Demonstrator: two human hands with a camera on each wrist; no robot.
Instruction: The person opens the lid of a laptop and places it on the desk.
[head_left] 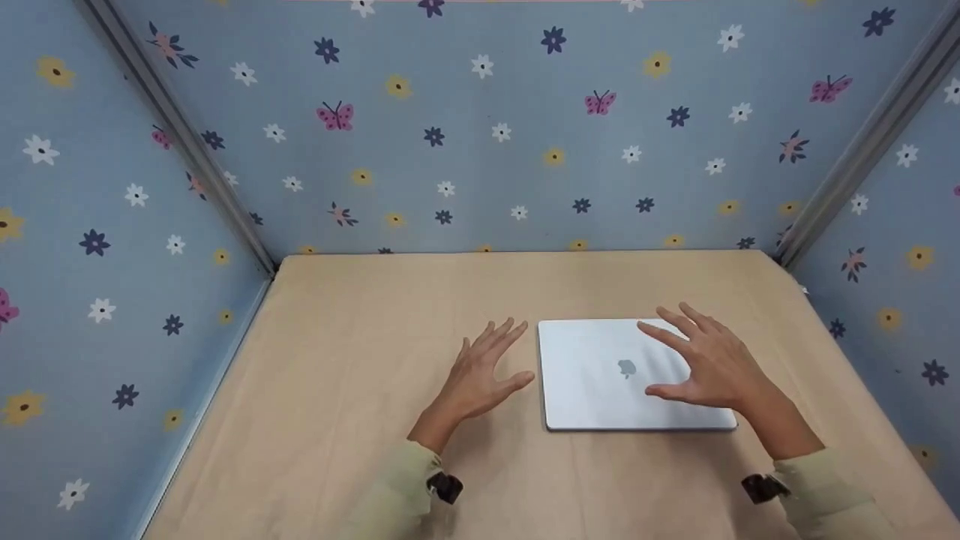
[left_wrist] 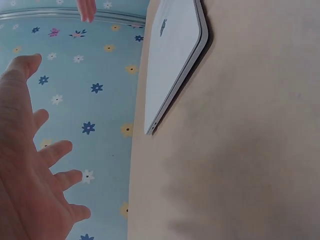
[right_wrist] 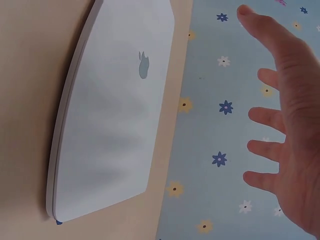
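A silver laptop (head_left: 592, 375) with an apple logo lies closed and flat on the table, right of the middle. My right hand (head_left: 712, 364) hovers over its right part with fingers spread; in the right wrist view the lid (right_wrist: 110, 125) shows soft shadows below that hand. To the laptop's left, my left hand (head_left: 480, 375) is held above the table, fingers extended and thumb pointing toward the laptop's left edge. The left wrist view has the laptop's side edge (left_wrist: 175, 92) apart from the left hand (left_wrist: 30, 160). Neither hand holds anything.
The pale wood-coloured table (head_left: 337, 360) reaches back to a blue flowered wall (head_left: 480, 150). Similar panels stand on the left (head_left: 67, 247) and right, with grey metal posts (head_left: 180, 135) at the corners. A small black device (head_left: 446, 487) sits on each wrist.
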